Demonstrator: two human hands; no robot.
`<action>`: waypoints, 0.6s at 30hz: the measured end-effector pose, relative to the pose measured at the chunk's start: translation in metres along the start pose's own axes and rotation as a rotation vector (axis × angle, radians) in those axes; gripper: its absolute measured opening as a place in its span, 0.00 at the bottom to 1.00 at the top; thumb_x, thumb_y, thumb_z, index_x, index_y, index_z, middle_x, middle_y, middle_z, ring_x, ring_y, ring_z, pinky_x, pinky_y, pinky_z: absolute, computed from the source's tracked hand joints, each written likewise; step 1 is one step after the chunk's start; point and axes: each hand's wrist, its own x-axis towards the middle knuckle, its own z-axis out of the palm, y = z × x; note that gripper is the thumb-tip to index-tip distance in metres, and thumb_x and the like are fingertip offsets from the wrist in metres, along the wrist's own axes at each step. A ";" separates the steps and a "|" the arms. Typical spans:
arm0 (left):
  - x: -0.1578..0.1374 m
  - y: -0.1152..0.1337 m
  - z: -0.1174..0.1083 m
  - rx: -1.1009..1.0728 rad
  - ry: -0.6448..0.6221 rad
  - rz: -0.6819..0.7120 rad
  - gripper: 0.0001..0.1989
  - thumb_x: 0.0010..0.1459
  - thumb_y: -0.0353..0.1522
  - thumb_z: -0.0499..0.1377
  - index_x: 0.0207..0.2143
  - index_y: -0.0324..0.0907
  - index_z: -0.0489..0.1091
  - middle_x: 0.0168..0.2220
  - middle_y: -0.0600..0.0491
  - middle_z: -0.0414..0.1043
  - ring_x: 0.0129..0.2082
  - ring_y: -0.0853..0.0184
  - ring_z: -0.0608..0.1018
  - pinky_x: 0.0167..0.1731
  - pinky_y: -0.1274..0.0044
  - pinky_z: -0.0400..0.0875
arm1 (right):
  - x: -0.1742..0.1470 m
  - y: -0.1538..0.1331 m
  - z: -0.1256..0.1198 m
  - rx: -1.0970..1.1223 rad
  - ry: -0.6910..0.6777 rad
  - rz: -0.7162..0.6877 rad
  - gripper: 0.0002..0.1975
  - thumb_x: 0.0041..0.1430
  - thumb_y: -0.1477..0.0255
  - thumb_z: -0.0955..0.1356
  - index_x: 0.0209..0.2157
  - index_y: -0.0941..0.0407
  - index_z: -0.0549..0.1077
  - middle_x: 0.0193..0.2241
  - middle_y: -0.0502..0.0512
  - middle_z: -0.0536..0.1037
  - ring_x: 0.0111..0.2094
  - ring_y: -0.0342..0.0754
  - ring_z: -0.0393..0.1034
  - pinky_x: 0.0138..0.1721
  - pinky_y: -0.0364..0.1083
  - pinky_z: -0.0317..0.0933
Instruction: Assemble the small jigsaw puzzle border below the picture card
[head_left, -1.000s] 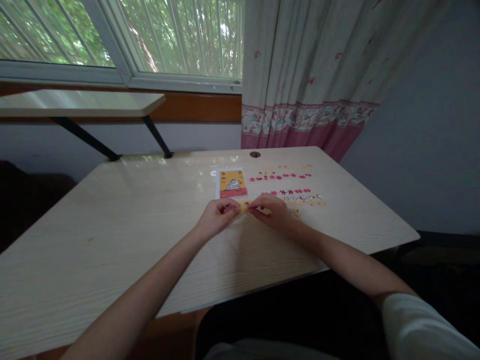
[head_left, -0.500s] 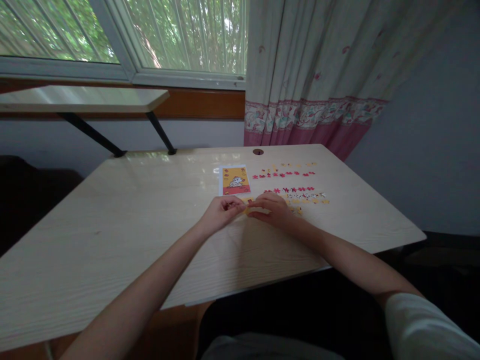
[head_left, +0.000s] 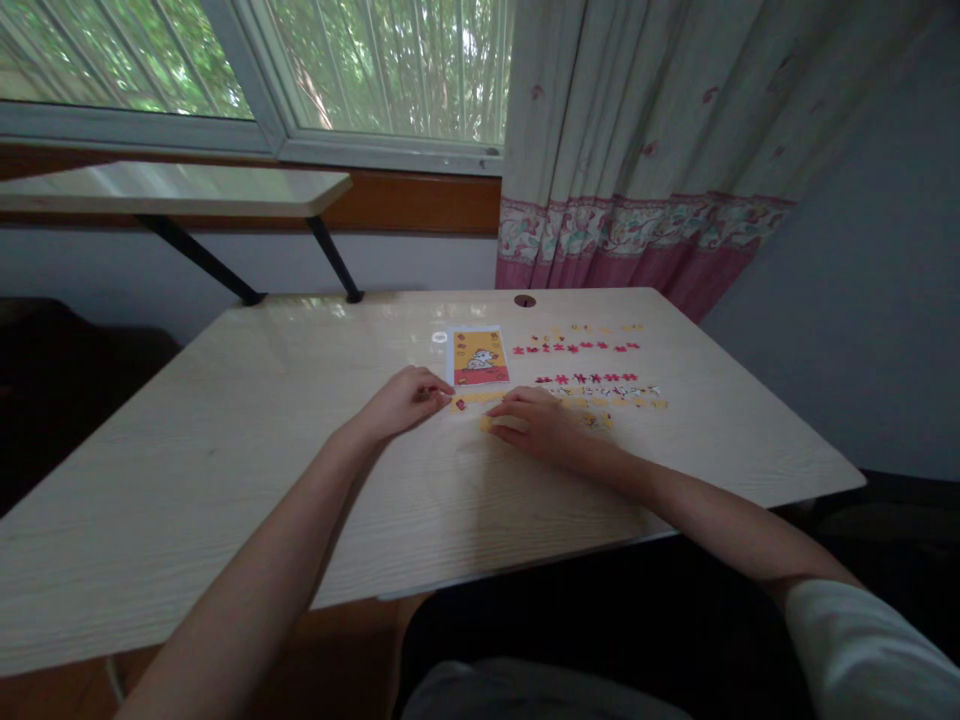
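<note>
At the left end of a joined strip of yellow puzzle pieces [head_left: 480, 398], my left hand [head_left: 405, 405] has its thumb and fingers drawn together. Its fingertips are by the strip's corner; whether anything small is between them is hidden. My right hand [head_left: 544, 425] lies low over the table, thumb and forefinger closing on a yellow puzzle piece [head_left: 485, 424] just below the strip. A picture card [head_left: 480, 358] with a white animal on yellow and red lies just beyond the strip. To the right, my right hand covers part of the loose yellow pieces.
Rows of red puzzle pieces [head_left: 592, 379], white ones [head_left: 630, 391] and further yellow ones lie to the right on the pale wooden table [head_left: 262, 480]. A raised shelf [head_left: 247, 190] stands at the back left. A cable hole [head_left: 525, 301] is near the back edge.
My hands, together before, have moved apart. The left one has drawn leftward to the strip's end, uncovering the strip, while the right one has stayed low near the yellow pieces. The view has shifted slightly.
</note>
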 end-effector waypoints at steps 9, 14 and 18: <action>0.000 0.003 0.004 0.099 -0.030 0.042 0.11 0.54 0.35 0.57 0.35 0.41 0.78 0.25 0.51 0.70 0.28 0.67 0.70 0.32 0.77 0.63 | 0.026 -0.009 0.032 0.012 -0.107 0.115 0.08 0.54 0.65 0.71 0.35 0.53 0.77 0.35 0.51 0.79 0.38 0.45 0.72 0.42 0.46 0.60; 0.001 0.003 0.004 0.085 -0.030 0.043 0.10 0.54 0.35 0.58 0.34 0.41 0.78 0.25 0.51 0.70 0.28 0.67 0.70 0.33 0.76 0.63 | 0.026 -0.007 0.039 -0.028 -0.099 0.161 0.08 0.54 0.65 0.71 0.35 0.53 0.77 0.33 0.51 0.79 0.35 0.44 0.71 0.39 0.45 0.58; 0.002 0.002 0.005 0.080 -0.020 0.039 0.10 0.54 0.35 0.59 0.34 0.41 0.78 0.24 0.52 0.70 0.27 0.67 0.70 0.33 0.76 0.62 | 0.023 -0.011 0.039 -0.100 -0.127 0.187 0.09 0.54 0.65 0.70 0.37 0.53 0.77 0.34 0.51 0.78 0.35 0.45 0.71 0.37 0.46 0.56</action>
